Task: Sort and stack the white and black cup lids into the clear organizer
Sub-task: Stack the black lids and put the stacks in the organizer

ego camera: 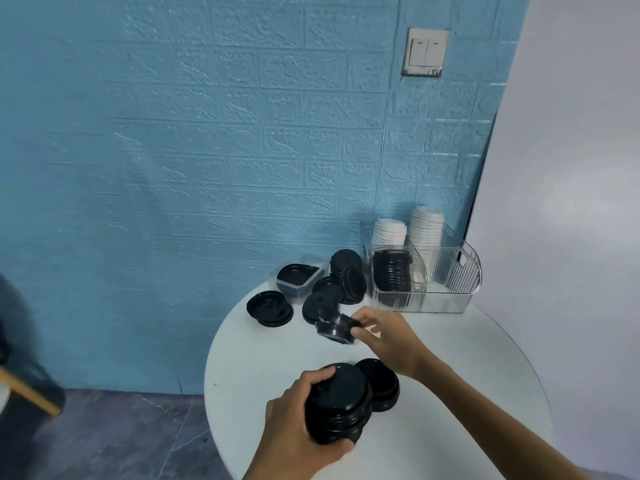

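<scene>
Over table [433, 375], grips [304, 420] clutching lids [337, 403]

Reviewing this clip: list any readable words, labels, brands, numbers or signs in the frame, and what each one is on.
None can be read.
Wall switch: small dark marks along its lower edge, too blurred to read.
Black lids gripped by the left hand, the lids pinched by the right hand, and the white lids in the organizer: no print visible.

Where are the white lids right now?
In the head view, the white lids stand in two stacks in the back of the clear organizer, at the table's far right by the blue wall, behind a black stack.
</scene>
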### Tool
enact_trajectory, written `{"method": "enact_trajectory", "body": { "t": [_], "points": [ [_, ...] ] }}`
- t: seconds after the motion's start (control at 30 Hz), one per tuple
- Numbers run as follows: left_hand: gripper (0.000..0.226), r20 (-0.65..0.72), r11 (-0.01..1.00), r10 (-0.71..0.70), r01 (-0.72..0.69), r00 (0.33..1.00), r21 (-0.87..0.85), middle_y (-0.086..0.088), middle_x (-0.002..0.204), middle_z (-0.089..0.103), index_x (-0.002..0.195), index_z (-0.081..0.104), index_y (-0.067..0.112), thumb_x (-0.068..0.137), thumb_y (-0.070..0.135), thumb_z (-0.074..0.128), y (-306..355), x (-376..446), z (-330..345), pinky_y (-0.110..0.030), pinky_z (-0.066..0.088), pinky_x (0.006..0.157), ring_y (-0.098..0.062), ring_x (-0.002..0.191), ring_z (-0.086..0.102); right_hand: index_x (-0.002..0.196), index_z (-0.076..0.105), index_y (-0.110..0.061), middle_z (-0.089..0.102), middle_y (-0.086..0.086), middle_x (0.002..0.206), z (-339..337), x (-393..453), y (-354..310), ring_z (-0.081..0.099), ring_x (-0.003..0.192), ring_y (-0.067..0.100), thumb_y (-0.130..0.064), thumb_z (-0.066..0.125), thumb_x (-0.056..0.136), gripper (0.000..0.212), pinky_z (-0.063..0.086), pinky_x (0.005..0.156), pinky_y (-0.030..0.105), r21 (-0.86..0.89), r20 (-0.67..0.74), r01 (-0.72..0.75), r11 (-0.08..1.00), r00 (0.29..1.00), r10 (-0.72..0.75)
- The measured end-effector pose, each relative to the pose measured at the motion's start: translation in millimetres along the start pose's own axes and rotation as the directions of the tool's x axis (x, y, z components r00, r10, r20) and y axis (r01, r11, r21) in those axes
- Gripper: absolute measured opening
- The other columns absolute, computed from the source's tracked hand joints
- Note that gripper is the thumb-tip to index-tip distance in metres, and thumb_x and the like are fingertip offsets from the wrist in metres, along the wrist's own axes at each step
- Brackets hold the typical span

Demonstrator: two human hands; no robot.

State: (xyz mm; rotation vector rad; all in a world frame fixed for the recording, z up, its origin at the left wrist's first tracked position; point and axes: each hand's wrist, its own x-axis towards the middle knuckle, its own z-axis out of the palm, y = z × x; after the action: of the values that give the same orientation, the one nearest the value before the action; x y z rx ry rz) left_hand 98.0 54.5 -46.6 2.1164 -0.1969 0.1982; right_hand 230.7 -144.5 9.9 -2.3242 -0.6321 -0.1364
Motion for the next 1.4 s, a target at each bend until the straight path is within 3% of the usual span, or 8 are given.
{"method": "enact_trajectory", "body": {
  "t": [0.3,0.5,0.67,0.87,1.0,1.13,1.23,1.4],
  "points": [
    [0.084,-0.007,1.0,-0.008,0.008,1.0,-0.016,0.028,0.119,0.068,0.128,0.047,0.056,0.054,0.05,0.086,0,-1,1,-0.039,0.044,0.111,0.003,0.116,0.062,0.098,0.08,-0.029,0.075,-0.021,0.096,4,-11,10,0.063,0.093,-0.002,-0.03,0.077,0.088,0.01,0.043,0.083,0.009,-0.062,0.105,-0.038,0.997,0.993,0.044],
    [0.085,-0.004,0.999,-0.013,0.013,1.0,-0.031,0.028,0.118,0.068,0.129,0.049,0.055,0.053,0.048,0.086,-1,-1,1,-0.04,0.042,0.112,0.002,0.115,0.062,0.092,0.077,-0.021,0.077,-0.009,0.089,-13,-13,8,0.071,0.086,0.003,-0.015,0.075,0.09,0.007,0.053,0.082,0.018,0.261,-0.048,-0.074,0.962,0.995,0.09],
    [0.086,-0.004,0.998,-0.022,0.022,1.0,-0.055,0.029,0.116,0.068,0.131,0.05,0.052,0.053,0.045,0.087,-2,-1,2,-0.043,0.041,0.113,0.0,0.113,0.064,0.098,0.068,-0.007,0.076,0.006,0.086,-24,-30,7,0.07,0.081,0.014,-0.014,0.065,0.097,0.008,0.059,0.076,0.028,0.647,-0.06,-0.137,0.75,0.971,0.23],
    [0.087,0.004,0.996,-0.039,0.039,0.999,-0.075,0.024,0.116,0.07,0.131,0.05,0.053,0.053,0.044,0.088,0,-2,1,-0.045,0.042,0.113,-0.003,0.113,0.065,0.117,0.075,-0.011,0.072,0.011,0.103,-24,-57,22,0.065,0.079,0.018,-0.02,0.065,0.094,0.027,0.055,0.071,0.026,0.843,0.285,-0.403,0.356,0.896,0.34],
    [0.087,0.006,0.997,-0.04,0.04,0.999,-0.068,0.022,0.117,0.07,0.131,0.049,0.053,0.054,0.044,0.089,0,-2,1,-0.044,0.042,0.113,-0.004,0.114,0.065,0.114,0.077,-0.013,0.071,0.014,0.106,-21,-68,30,0.054,0.083,0.021,-0.022,0.059,0.098,0.025,0.044,0.071,0.029,0.727,0.313,-0.49,0.48,0.86,0.404],
    [0.088,0.012,0.997,-0.041,0.042,0.999,-0.065,0.023,0.117,0.069,0.132,0.048,0.054,0.055,0.044,0.089,-1,-2,1,-0.044,0.042,0.113,-0.003,0.114,0.065,0.101,0.079,-0.023,0.073,0.006,0.102,-16,-72,27,0.057,0.071,0.015,-0.02,0.059,0.099,0.021,0.042,0.063,0.022,0.587,0.144,-0.483,0.649,0.852,0.503],
    [0.088,0.013,0.997,-0.046,0.047,0.999,-0.068,0.023,0.118,0.069,0.132,0.048,0.053,0.054,0.043,0.09,0,-2,1,-0.043,0.042,0.113,-0.002,0.115,0.065,0.108,0.072,-0.031,0.068,-0.004,0.107,-15,-72,27,0.061,0.079,0.011,-0.027,0.061,0.099,0.014,0.043,0.064,0.013,0.447,0.033,-0.478,0.756,0.853,0.52],
    [0.088,0.011,0.996,-0.041,0.042,0.999,-0.079,0.025,0.117,0.069,0.132,0.049,0.052,0.054,0.042,0.09,1,-3,1,-0.044,0.042,0.113,-0.003,0.114,0.066,0.135,0.053,-0.045,0.057,-0.011,0.132,-11,-76,23,0.063,0.111,0.004,-0.041,0.073,0.091,0.048,0.049,0.094,0.021,0.411,0.206,-0.402,0.818,0.915,0.346]
  ]
}}
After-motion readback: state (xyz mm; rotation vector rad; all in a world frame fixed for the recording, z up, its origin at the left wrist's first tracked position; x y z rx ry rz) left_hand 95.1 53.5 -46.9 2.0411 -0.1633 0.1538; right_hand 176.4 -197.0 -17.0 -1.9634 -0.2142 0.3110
